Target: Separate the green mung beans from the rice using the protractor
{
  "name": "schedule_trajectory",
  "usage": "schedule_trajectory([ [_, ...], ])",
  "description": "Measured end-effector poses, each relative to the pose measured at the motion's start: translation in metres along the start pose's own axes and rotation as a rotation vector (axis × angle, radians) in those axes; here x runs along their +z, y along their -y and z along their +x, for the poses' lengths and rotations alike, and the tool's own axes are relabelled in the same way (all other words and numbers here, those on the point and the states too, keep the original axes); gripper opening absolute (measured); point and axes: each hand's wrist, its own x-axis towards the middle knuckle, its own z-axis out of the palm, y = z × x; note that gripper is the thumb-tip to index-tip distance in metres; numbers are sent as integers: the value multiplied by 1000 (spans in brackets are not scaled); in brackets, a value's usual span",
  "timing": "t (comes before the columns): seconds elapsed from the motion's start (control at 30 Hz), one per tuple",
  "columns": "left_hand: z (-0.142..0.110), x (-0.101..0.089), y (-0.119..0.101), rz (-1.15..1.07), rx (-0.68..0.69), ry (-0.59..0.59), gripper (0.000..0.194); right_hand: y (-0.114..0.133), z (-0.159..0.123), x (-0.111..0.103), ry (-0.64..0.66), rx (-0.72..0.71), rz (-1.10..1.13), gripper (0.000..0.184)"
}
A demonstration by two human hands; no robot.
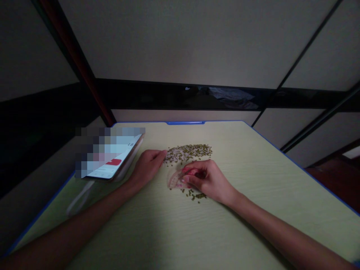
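On the table lies a spread pile of small green beans (194,150), mixed with pale grains toward its left side. My left hand (149,163) rests at the left edge of this pile, fingers drawn together; what they hold, if anything, is hidden. Just in front of the pile, my right hand (209,180) grips a clear protractor (173,180) with pinkish markings, held close to the tabletop. Something red shows under the fingers, too unclear to name. A smaller group of green beans (198,195) lies nearer to me, beside and partly below the right hand.
A phone or tablet (112,168) with a lit, partly blurred screen leans at the table's left, a pale strap or cable (80,198) by it. The pale wooden table (253,168) has a blue rim. Cabinet-like panels (180,45) stand behind.
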Motion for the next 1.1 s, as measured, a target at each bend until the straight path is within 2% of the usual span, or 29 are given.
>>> schedule_trajectory([
  [0.53,0,0,1,16,35,-21,37,14,-30,28,64,-10,1,10],
  [0.63,0,0,0,16,44,-22,36,21,-33,29,34,34,109,6],
  [0.73,0,0,-1,19,31,-25,36,28,-35,12,-119,114,249,7],
  [0.83,-2,-1,-2,31,16,-29,37,24,-39,-22,-331,149,259,17],
  [0.93,-4,-2,-4,30,16,-26,36,10,-52,-58,-550,228,191,23],
  [1.0,-4,-2,-5,23,19,-19,36,-1,-64,-76,-640,292,154,25],
  [1.1,-4,-3,-3,10,30,-3,35,-12,-80,-90,-671,366,45,26],
])
